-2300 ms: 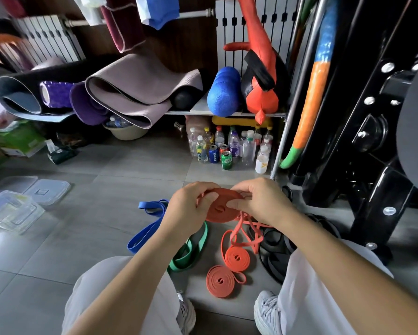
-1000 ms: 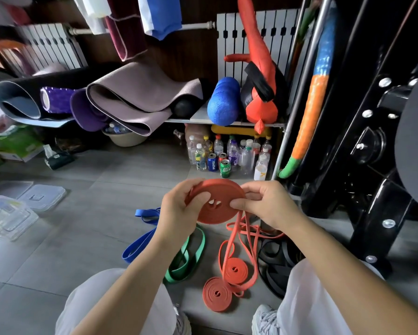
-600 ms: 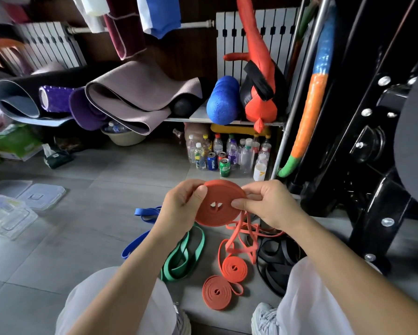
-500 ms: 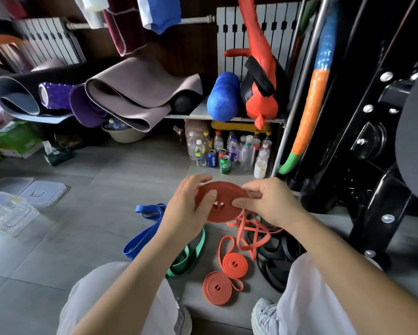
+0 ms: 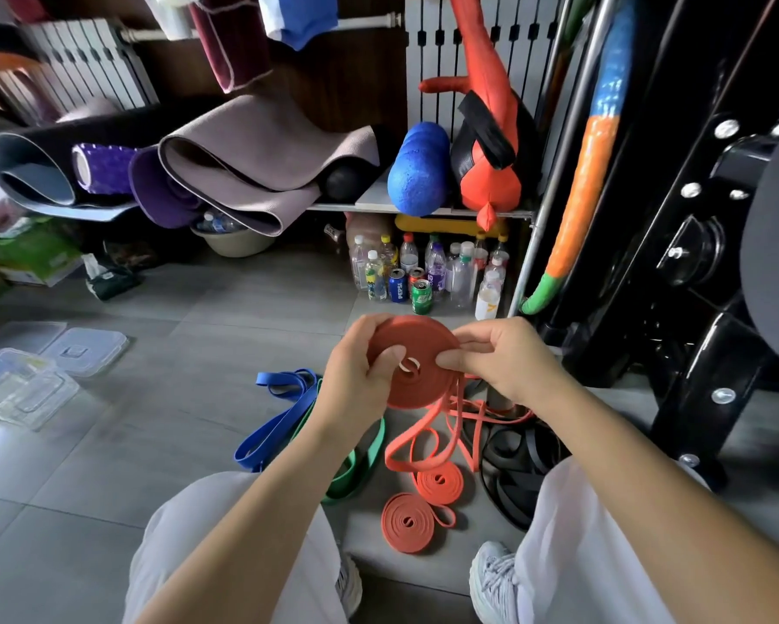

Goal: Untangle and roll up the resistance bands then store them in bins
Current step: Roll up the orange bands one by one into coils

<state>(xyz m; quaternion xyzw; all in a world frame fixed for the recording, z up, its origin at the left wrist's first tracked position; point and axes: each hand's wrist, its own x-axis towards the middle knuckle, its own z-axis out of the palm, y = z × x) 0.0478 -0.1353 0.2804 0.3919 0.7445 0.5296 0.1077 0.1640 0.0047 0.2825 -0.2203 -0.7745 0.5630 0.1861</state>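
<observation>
Left hand (image 5: pixel 356 380) and right hand (image 5: pixel 502 364) pinch the orange band roll (image 5: pixel 419 376) between them, its loose tail (image 5: pixel 423 436) trailing below to the floor (image 5: pixel 153 425); a slack thumb could let it spring undone.

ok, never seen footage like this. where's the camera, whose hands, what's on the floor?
No machine here: a person wears one wide-angle camera on the head, looking down at their own hands. The left hand and right hand pinch a partly rolled orange resistance band, its loose tail trailing down toward the tiled floor. On the floor lie two orange rolls, a blue band, a green band and black bands, the last three unrolled. Clear plastic bins sit at the left.
</observation>
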